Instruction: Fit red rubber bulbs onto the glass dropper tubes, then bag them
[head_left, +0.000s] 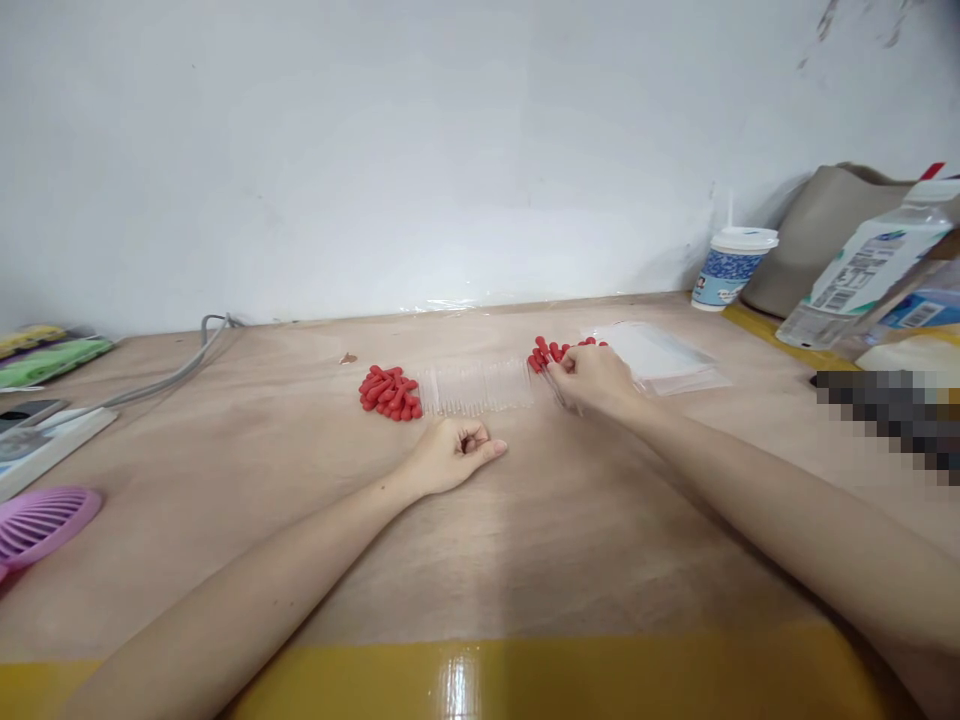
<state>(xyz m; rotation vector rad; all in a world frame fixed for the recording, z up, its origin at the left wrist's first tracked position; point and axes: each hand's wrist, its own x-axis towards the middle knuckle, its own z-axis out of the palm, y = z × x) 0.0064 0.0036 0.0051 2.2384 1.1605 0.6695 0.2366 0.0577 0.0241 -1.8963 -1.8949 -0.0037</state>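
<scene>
The left forearm runs in from the lower left, and the left hand (454, 455) rests side-down on the brown tabletop (420, 580), fingers curled and thumb pointing right, a small gap showing between them; I cannot tell whether anything is inside. Just beyond it lies the row of clear tubes (474, 388), with the pile of red bulbs (388, 392) at its left end. The right arm reaches from the right edge; the right hand (596, 378) is palm-down over the red-topped droppers (541, 352), thumb and forefinger close together at a clear stem, though whether they clamp it I cannot tell. The plastic sheets (660, 352) lie just right of that hand. A broad stretch of tabletop separates both hands from the yellow strip (375, 675) along the near edge; the wall (375, 150) bounds the far side, and a paper cup (731, 268) stands at the far right.
</scene>
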